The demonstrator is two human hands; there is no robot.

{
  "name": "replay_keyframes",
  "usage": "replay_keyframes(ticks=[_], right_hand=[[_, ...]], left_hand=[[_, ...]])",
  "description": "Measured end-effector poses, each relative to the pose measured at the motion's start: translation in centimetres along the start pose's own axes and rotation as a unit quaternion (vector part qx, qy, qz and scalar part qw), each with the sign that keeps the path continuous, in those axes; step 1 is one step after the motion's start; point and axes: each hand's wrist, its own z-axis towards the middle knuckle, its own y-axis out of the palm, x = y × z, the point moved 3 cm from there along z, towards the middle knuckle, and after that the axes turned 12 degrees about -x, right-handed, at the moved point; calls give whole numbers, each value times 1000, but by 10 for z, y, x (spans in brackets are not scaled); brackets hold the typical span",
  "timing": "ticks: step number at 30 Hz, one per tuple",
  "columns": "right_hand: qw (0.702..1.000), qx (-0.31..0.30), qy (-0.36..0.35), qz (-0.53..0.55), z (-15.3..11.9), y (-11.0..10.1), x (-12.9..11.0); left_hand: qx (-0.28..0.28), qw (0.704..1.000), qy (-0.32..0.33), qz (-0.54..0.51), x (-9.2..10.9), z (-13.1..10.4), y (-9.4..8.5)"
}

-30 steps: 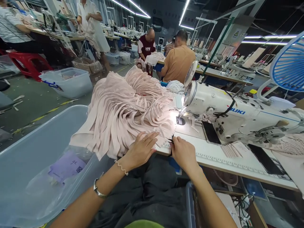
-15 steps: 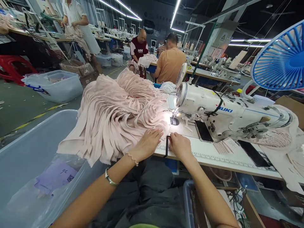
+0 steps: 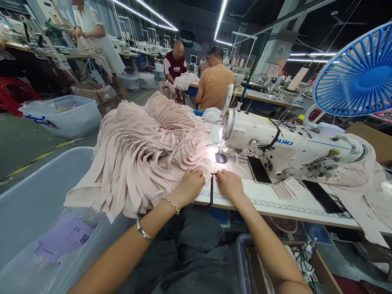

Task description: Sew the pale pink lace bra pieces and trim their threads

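My left hand [image 3: 190, 188] lies at the right edge of a large heap of pale pink fabric pieces [image 3: 137, 163], its fingers curled down on the cloth and closed. Just to its right, my right hand [image 3: 230, 185] is closed too, fingertips pressed together low over the table; what they pinch, if anything, is hidden. Between the hands a black strip [image 3: 211, 192] runs over the table's front edge. Beyond them, the lit needle area of a white sewing machine [image 3: 254, 128] stands close to the fabric.
A phone [image 3: 259, 169] lies by the machine, near a ruler strip [image 3: 275, 205] along the table edge. The blue fan [image 3: 358, 73] rises at right. A big plastic bin [image 3: 39, 173] holding a purple packet [image 3: 63, 237] stands at left. Several people are at work further back.
The whole view has shifted a little, so things appear further left. My left fingers, flatter before, are now more curled on the pink fabric. My right hand stays beside the black strip.
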Motion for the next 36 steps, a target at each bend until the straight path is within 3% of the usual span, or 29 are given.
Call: replay_keyframes(ticks=[5,8,11,16,19,24,31,36], right_hand=[[999,14,36,23,0,0,7],[997,19,57,43,-3,-1,11],[996,22,62,56,-9,0,13],[993,65,29,92,-30,3,-4],[988,87,-35,121,-40,6,-31],[980,103,-109,132,-43,0,-68],[973,158,-138,99,-48,-2,-75],[970,188,-141,58,-52,8,-85]], left_hand=[[20,1000,-7,-20,0,29,14],[0,999,-30,-29,-15,26,26],[2,999,-37,-28,-41,-6,25],[44,999,-13,7,-67,-94,1],[72,996,-19,56,-58,-125,-11],[139,987,-39,75,-31,-123,-22],[193,980,-14,-50,0,-122,-31],[180,980,-16,-82,4,-132,-27]])
